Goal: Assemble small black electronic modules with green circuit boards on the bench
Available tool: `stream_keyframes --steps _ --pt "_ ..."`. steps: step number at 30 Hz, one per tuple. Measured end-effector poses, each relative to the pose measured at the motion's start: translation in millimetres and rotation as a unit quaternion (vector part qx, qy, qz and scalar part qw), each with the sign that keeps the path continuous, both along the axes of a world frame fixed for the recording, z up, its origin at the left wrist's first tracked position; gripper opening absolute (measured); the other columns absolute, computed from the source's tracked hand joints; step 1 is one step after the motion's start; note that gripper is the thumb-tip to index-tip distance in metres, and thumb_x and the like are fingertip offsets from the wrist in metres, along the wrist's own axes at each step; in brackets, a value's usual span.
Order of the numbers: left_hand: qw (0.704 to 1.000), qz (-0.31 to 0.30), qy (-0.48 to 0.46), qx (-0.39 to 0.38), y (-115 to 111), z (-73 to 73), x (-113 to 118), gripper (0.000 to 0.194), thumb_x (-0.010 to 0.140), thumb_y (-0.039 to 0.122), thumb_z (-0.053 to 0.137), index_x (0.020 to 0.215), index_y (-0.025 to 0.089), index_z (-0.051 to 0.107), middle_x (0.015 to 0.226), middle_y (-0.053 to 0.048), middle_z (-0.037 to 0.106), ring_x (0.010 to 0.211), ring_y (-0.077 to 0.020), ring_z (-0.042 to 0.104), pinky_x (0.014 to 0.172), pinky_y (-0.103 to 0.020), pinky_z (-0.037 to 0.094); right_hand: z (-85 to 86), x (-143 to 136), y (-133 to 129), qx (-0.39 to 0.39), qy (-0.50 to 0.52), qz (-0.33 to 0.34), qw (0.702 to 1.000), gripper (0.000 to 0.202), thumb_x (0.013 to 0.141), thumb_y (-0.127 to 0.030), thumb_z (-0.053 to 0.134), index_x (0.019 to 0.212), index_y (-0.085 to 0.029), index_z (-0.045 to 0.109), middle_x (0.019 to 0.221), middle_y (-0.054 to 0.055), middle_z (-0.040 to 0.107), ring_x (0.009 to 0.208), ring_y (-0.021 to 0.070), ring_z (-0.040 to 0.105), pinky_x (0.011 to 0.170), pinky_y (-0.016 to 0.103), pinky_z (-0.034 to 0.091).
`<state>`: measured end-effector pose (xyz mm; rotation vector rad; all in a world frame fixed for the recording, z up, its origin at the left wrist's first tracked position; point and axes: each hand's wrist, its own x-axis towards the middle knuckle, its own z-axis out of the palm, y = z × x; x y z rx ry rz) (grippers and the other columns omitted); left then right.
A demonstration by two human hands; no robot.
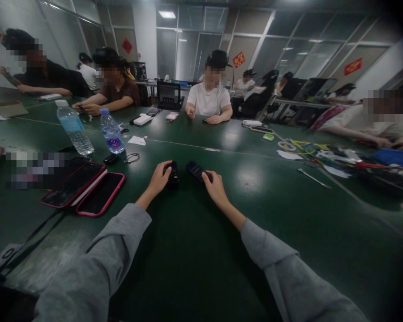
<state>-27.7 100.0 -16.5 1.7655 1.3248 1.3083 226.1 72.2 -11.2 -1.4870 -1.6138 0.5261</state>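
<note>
My left hand (pixel 160 178) is closed around the left side of a small black device (pixel 173 175) on the green table. To its right, my right hand (pixel 215 184) grips the near end of a second dark device (pixel 195 170), which has a dark screen and lies at a slant. A short gap separates the two devices. A pink-edged phone (pixel 100 194) lies to the left of my left forearm, beside another phone in a red case (pixel 74 185).
Two water bottles (pixel 74 127) (pixel 112 132) stand at the left on the green table (pixel 201 250). A metal wrench (pixel 314 178) and a heap of cables (pixel 342 156) lie at the right. Several people sit around the table, one (pixel 210 98) opposite.
</note>
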Motion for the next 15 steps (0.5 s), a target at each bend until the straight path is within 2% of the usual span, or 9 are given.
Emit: stream_keyframes --steps 3,5,10,15 --pt "1.0 -0.003 -0.003 0.001 1 -1.8 -1 0.04 0.093 0.04 0.046 0.129 0.024 0.054 0.133 -0.009 0.054 0.123 -0.0235 0.051 0.106 -0.046 0.04 -1.1 0 1 0.026 -0.041 -0.014 0.999 0.045 0.093 -0.055 0.039 0.105 -0.018 0.062 0.107 0.013 0.061 0.112 0.0309 0.048 0.099 0.053 0.041" --pt "1.0 -0.005 -0.006 0.003 2 -2.4 -1 0.04 0.093 0.04 0.046 0.128 0.024 0.054 0.133 -0.009 0.054 0.122 -0.0234 0.051 0.106 -0.046 0.04 0.0 -1 -1 0.03 -0.045 -0.011 0.998 0.045 0.094 -0.054 0.036 0.108 -0.018 0.061 0.108 0.014 0.061 0.111 0.0311 0.048 0.098 0.054 0.041" --pt "1.0 -0.008 -0.012 -0.006 2 -3.2 -1 0.041 0.093 0.04 0.045 0.13 0.024 0.053 0.132 -0.009 0.055 0.119 -0.0229 0.054 0.104 -0.045 0.043 5.4 -5 -9 0.053 -0.041 0.026 0.997 0.052 0.091 -0.053 0.047 0.128 -0.017 0.049 0.125 0.016 0.054 0.119 0.0308 0.046 0.101 0.053 0.04" --pt "1.0 -0.002 -0.008 0.005 3 -3.9 0 0.04 0.094 0.039 0.045 0.129 0.022 0.053 0.133 -0.009 0.055 0.122 -0.022 0.052 0.106 -0.044 0.041 4.6 -10 -13 0.088 -0.071 0.099 0.989 0.064 0.087 -0.04 0.057 0.142 -0.015 0.034 0.137 0.017 0.045 0.127 0.0284 0.045 0.109 0.049 0.037"
